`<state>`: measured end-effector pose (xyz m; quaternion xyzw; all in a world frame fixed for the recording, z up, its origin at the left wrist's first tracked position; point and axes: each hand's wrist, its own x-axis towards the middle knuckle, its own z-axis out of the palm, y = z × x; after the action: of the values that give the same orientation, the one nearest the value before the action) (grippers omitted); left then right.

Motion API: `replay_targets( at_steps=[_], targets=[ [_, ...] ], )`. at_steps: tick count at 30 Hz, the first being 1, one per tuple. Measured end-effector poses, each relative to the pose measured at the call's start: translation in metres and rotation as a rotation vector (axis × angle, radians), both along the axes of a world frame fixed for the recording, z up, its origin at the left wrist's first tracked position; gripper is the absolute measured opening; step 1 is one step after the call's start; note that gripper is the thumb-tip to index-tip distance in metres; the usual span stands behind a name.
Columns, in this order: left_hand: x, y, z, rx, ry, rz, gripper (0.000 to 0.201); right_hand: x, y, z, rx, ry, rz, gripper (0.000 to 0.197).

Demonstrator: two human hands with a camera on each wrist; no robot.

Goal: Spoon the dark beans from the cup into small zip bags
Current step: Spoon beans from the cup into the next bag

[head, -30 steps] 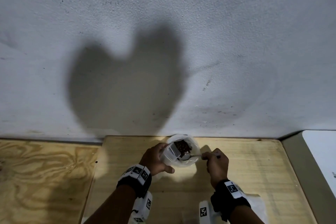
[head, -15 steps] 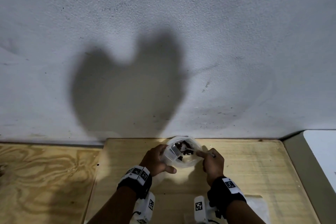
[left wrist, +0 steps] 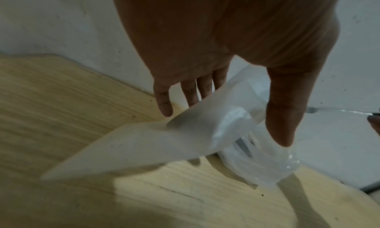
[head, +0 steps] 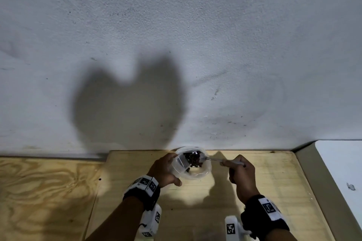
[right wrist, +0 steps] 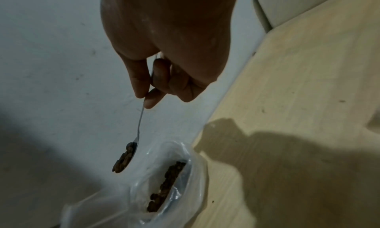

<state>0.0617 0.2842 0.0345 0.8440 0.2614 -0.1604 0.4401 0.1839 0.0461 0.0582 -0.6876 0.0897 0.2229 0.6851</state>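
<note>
My left hand (head: 166,170) grips a clear plastic cup (head: 197,172), tilted and lifted off the board, with dark beans (head: 193,159) inside. In the left wrist view the thumb (left wrist: 283,117) presses the cup (left wrist: 261,155) while a translucent zip bag (left wrist: 144,143) is held against it by the fingers (left wrist: 164,101). My right hand (head: 235,168) pinches the handle of a metal spoon (head: 213,159). The spoon bowl (right wrist: 124,158) carries beans and hovers just beside the cup's rim (right wrist: 185,152), above the beans in the cup (right wrist: 166,182).
The hands work over a pale wooden board (head: 264,191) pushed against a grey wall (head: 176,45). Darker-grained plywood (head: 49,191) lies to the left. A white-topped block (head: 342,172) borders the board on the right.
The spoon was dug into the cup's beans; it now sits higher at the rim, loaded with beans. My right hand has drawn back to the right. The left hand keeps the cup tilted.
</note>
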Motion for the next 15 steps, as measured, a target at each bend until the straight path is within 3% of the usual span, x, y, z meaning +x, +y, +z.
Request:
replay_targets(
  at_steps=[9, 12, 15],
  targets=[
    [0.001, -0.006, 0.005, -0.041, 0.000, 0.055, 0.096, -0.016, 0.032, 0.026, -0.205, -0.456, 0.349, 0.038],
    [0.000, -0.004, 0.006, -0.093, -0.020, 0.110, 0.083, -0.015, 0.030, 0.032, -0.173, -0.495, 0.264, 0.032],
    [-0.001, -0.003, 0.007, -0.150, -0.034, 0.162, 0.056, -0.012, 0.021, 0.022, -0.223, -0.555, 0.100, 0.033]
  ],
)
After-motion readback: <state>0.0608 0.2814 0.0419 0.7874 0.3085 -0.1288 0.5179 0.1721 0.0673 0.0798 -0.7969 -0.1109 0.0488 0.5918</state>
